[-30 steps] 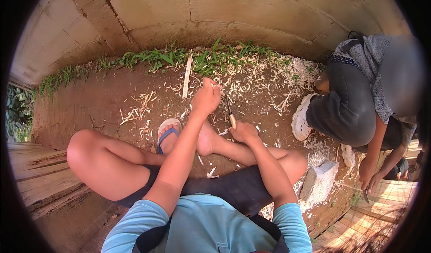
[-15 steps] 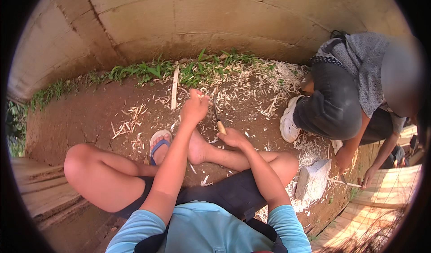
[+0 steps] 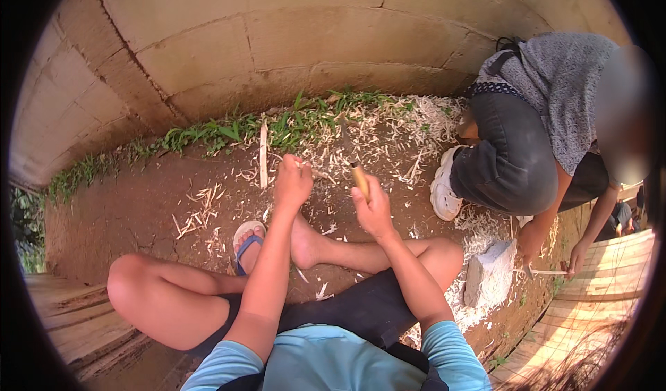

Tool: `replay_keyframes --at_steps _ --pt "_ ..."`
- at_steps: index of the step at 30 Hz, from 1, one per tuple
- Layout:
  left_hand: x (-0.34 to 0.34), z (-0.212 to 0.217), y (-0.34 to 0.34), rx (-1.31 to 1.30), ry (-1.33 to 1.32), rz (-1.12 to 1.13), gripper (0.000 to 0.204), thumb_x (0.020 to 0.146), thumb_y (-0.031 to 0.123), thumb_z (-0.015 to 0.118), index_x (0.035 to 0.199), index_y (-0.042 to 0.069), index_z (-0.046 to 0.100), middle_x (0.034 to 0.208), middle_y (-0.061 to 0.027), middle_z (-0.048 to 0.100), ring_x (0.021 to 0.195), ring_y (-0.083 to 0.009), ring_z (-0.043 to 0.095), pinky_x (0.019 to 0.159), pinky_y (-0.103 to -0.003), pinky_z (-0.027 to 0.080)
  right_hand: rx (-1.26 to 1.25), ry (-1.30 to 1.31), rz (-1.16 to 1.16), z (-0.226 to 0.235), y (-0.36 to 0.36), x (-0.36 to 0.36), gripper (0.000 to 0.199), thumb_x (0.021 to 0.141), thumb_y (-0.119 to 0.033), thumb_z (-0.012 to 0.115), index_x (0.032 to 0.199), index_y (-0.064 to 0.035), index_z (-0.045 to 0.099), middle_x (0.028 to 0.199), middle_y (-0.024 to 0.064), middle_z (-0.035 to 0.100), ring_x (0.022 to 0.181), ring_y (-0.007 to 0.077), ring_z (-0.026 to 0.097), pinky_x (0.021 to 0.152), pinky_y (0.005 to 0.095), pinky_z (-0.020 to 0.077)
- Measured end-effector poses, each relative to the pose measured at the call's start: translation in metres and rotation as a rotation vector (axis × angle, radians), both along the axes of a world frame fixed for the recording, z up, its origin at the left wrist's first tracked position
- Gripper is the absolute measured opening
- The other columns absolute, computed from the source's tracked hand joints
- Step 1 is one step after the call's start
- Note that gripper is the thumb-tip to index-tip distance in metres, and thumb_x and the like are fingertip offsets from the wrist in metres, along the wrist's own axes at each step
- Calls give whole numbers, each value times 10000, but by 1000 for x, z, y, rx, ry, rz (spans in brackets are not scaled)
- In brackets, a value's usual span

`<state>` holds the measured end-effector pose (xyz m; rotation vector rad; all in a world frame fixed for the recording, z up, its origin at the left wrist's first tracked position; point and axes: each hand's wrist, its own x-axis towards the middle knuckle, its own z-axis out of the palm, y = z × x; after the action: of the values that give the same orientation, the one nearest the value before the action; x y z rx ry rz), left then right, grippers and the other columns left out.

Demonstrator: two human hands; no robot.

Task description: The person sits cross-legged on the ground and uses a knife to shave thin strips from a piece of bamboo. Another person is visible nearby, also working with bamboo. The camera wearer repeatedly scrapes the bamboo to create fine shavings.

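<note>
My right hand point(image 3: 374, 207) is closed round the yellowish wooden handle point(image 3: 360, 181) of a sickle. Its dark, narrow blade point(image 3: 346, 138) points up and away from me, hard to make out against the shavings. To its left, my left hand point(image 3: 294, 186) is closed on a thin pale wood strip point(image 3: 299, 160); only a bit shows past the fingers. The blade and the strip are apart. Both hands are over the ground beyond my bare foot point(image 3: 303, 244).
At right a crouching co-worker holds a blade against a thin stick point(image 3: 551, 272), near a pale block point(image 3: 490, 274). Shavings point(image 3: 416, 124) litter the dirt. A flat wood strip point(image 3: 263, 156) lies by the grass point(image 3: 222, 131), below the block wall point(image 3: 312, 37). Planks point(image 3: 59, 315) lie at lower left.
My right hand has risen and turned, lifting the sickle so its blade points up and away. My left hand has come slightly nearer to me. The view has shifted a little.
</note>
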<state>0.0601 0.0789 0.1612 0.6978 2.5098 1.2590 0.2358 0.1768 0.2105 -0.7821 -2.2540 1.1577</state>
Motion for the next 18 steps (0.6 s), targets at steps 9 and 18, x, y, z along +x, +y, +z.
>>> replay_keyframes --at_steps 9,18 --pt "1 4 2 -5 -65 -13 304 930 261 556 1119 43 461 1127 -252 562 1015 -431 588 870 -482 460 12 -1100 300 -70 18 -2 453 896 -316 537 1218 1 511 1060 266 652 999 416 632 862 498 485" --pt "-7 8 4 15 -169 12 296 921 236 568 1100 20 473 1014 -260 635 978 -431 613 851 -483 461 39 -1075 273 -44 18 -13 486 946 -459 475 1092 -30 649 1056 227 674 1025 391 638 883 489 493"
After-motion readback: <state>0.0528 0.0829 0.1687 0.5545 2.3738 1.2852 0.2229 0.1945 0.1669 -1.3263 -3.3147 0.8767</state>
